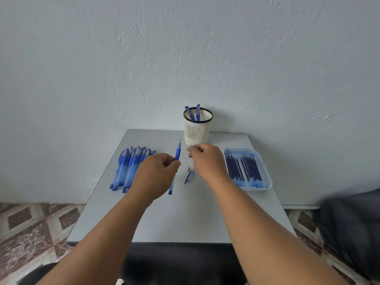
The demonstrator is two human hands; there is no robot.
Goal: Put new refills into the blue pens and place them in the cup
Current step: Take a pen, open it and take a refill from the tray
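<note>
Pale wall (185, 48) (rough), tiled floor (30, 223)

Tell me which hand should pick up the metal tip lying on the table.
Right. The right hand hovers just above the metal tip, while the left hand is busy gripping the pen.

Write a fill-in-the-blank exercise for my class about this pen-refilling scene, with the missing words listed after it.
1. The left hand holds a blue pen with its tip pointing toward the ____.
2. The cup already holds ____ pens.
3. The refills lie in a ____ on the right side of the table.
4. A loose pen cap lies between the two ____.

Missing words: wall; two; tray; hands
</note>
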